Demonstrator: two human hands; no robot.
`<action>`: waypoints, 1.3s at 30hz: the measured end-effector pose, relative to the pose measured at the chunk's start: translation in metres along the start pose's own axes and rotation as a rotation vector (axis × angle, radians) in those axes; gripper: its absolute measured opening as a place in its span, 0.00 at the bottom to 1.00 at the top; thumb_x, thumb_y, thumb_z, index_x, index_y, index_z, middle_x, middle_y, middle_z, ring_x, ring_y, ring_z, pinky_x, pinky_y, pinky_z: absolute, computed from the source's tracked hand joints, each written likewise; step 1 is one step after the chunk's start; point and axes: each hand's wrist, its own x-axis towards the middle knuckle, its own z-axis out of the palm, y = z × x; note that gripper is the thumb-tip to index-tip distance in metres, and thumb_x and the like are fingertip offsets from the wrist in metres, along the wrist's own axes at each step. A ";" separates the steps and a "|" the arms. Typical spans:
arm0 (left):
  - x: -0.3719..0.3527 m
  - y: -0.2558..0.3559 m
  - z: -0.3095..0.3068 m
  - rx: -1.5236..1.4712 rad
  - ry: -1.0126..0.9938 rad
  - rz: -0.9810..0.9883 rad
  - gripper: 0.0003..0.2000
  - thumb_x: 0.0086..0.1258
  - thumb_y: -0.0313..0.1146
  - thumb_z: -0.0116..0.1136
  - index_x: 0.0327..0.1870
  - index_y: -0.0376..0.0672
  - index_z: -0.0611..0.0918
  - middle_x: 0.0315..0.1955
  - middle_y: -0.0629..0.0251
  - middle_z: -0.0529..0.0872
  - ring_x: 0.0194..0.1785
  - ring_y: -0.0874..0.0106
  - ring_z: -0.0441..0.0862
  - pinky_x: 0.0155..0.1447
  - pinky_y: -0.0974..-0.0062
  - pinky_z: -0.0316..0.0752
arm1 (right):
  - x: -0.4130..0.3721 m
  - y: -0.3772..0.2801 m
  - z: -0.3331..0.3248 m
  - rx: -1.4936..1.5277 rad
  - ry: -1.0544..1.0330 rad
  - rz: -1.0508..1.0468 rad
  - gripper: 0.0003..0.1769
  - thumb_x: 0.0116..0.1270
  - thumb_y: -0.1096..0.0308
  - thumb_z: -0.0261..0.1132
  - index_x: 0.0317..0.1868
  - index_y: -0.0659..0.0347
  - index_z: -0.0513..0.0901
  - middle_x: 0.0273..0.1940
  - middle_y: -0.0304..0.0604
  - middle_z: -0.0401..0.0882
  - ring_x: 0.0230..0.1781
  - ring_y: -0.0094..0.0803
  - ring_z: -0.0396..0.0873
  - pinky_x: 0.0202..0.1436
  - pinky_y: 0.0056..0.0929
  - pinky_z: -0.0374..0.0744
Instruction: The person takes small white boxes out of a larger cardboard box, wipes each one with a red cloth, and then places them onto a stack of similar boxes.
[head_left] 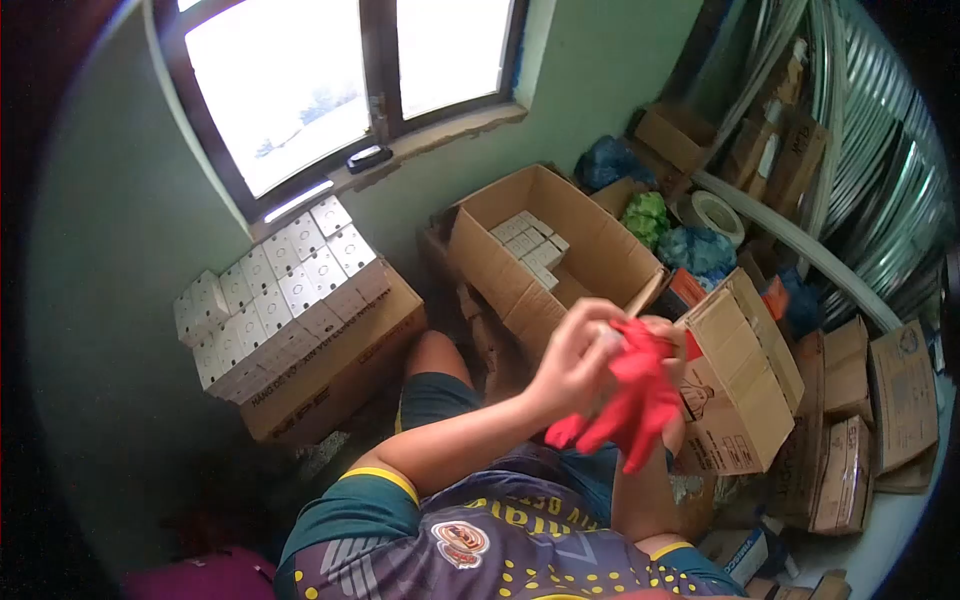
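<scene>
A red fabric glove (640, 385) hangs from my two hands in front of my chest, its limp fingers dangling downward. My left hand (578, 352) is closed, with its bent fingers gripping the upper edge of the glove. On the other side, my right hand (672, 345) is mostly hidden behind the red fabric; its fingers appear curled around the top of it. Just beyond my hands stands an open cardboard box (600, 245) with small white boxes (530, 245) inside.
At left, rows of white boxes (285, 285) are stacked on a closed cardboard carton (335, 370) beneath a window. Another carton (740, 385) stands close by my right arm. Further right are more cartons, plastic bags (695, 248), a tape roll (712, 217) and coiled conduit (870, 150).
</scene>
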 end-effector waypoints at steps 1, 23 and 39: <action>0.016 -0.003 0.003 0.024 0.201 0.171 0.15 0.81 0.38 0.52 0.60 0.39 0.74 0.42 0.66 0.81 0.44 0.80 0.79 0.49 0.79 0.74 | -0.002 0.019 -0.020 0.680 0.046 -0.121 0.23 0.71 0.50 0.62 0.53 0.61 0.75 0.53 0.46 0.75 0.57 0.37 0.75 0.65 0.42 0.72; 0.031 -0.005 -0.043 0.417 0.221 0.278 0.24 0.74 0.36 0.61 0.68 0.42 0.69 0.62 0.51 0.71 0.67 0.59 0.71 0.68 0.62 0.71 | 0.011 0.038 0.009 2.058 -0.253 -0.052 0.24 0.72 0.52 0.67 0.52 0.68 0.79 0.44 0.39 0.79 0.45 0.25 0.76 0.50 0.23 0.75; 0.017 0.064 -0.096 1.113 -0.039 0.277 0.64 0.34 0.33 0.80 0.81 0.40 0.55 0.68 0.43 0.63 0.69 0.46 0.69 0.72 0.56 0.69 | 0.030 0.002 -0.017 2.120 -0.650 -0.284 0.24 0.75 0.54 0.66 0.59 0.66 0.77 0.52 0.42 0.81 0.50 0.30 0.80 0.57 0.29 0.79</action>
